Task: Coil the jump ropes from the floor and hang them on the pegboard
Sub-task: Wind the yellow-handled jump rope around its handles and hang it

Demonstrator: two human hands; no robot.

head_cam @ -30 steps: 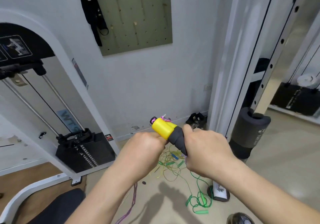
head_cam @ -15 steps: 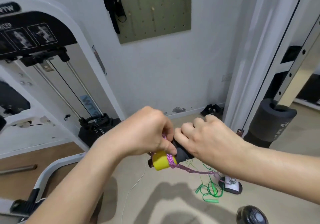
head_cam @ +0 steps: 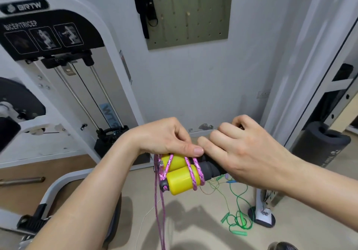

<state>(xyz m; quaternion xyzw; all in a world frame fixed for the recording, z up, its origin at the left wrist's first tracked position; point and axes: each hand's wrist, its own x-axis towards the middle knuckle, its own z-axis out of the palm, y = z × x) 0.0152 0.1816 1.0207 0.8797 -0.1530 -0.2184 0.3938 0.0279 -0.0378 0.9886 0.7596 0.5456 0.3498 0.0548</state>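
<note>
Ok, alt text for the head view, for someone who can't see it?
A person's left hand and right hand grip two yellow-and-grey jump-rope handles side by side, with pink cord wound around them and its loose length hanging toward the floor. A tangled green rope lies on the floor below, an olive pegboard on the wall above.

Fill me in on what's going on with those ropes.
A person grips a pair of yellow and black handles side by side, left hand at the yellow ends and right hand on the black grips. The pink rope is wound round them a few turns, and the rest hangs toward the floor. A green rope lies loose on the floor. The pegboard holds only a black strap.
</note>
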